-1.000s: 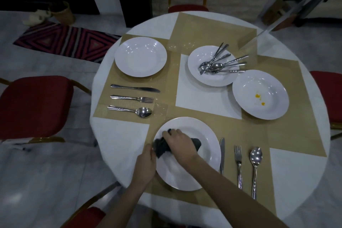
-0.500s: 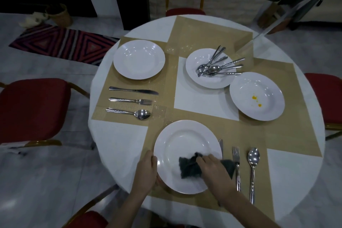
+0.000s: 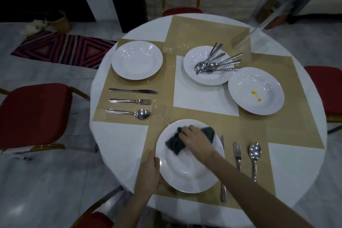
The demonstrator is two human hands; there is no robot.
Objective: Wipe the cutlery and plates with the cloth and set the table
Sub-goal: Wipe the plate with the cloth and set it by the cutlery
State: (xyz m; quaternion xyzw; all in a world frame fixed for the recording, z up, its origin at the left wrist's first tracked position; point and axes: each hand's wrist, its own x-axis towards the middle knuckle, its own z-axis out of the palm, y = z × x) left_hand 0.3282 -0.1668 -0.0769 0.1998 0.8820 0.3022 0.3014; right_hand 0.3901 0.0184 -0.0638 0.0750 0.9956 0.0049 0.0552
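A white plate (image 3: 187, 174) lies on the tan placemat at the table's near edge. My right hand (image 3: 195, 138) presses a dark grey cloth (image 3: 175, 143) onto the plate's far half, fingers curled over it. My left hand (image 3: 149, 171) grips the plate's left rim. To the plate's right lie a knife (image 3: 223, 189), a fork (image 3: 237, 152) and a spoon (image 3: 255, 153). Further back a plate (image 3: 192, 57) holds several loose pieces of cutlery (image 3: 215, 63). Beside it stands a plate with orange stains (image 3: 256, 90).
At the left sit a clean plate (image 3: 137, 60) and below it a knife (image 3: 133, 91), fork (image 3: 130, 101) and spoon (image 3: 129, 113). Red chairs (image 3: 31, 113) surround the round white table (image 3: 118, 135). A clear plastic piece (image 3: 259, 29) leans in at the back right.
My right hand has swept the cloth from the plate's near right side up to its far half. The left hand stays on the rim.
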